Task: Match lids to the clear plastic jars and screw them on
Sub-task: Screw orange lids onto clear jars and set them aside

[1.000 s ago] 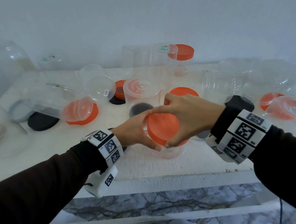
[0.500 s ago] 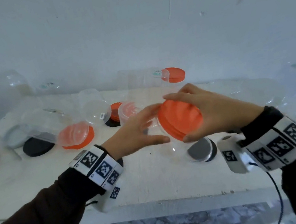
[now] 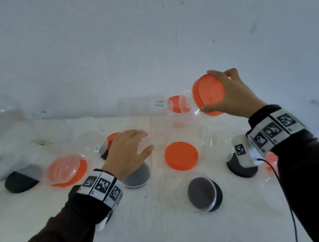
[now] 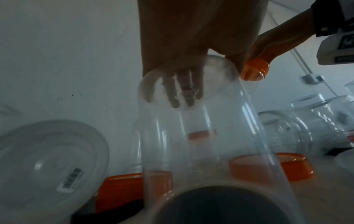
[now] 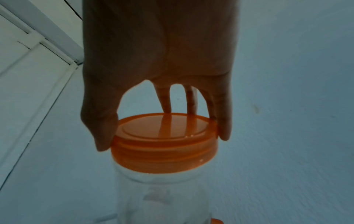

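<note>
My right hand [image 3: 208, 92] grips an orange lid [image 3: 213, 99] that sits on a clear jar [image 3: 187, 106], held in the air above the table's back right. In the right wrist view the thumb and fingers of that hand [image 5: 164, 121] clasp the lid's [image 5: 164, 141] rim, and the jar [image 5: 162, 197] hangs beyond it. My left hand [image 3: 146, 141] lies over the upper end of another clear jar [image 3: 140, 165], fingers bent over its edge. That jar has a black lid [image 3: 136, 180] at its lower end. The left wrist view shows my fingers [image 4: 180, 94] through the jar's base [image 4: 210, 75].
A loose orange lid [image 3: 181, 155] lies mid-table on the white tabletop [image 3: 150, 227]. A jar with a black lid [image 3: 203, 195] lies on its side near the front. An orange-lidded jar [image 3: 66, 171] and a black lid [image 3: 21, 182] are at the left. More clear jars crowd the back, against the wall.
My right hand has carried the orange-lidded jar up and to the right. My left hand let go of it and came down to the left onto the jar with the black lid.
</note>
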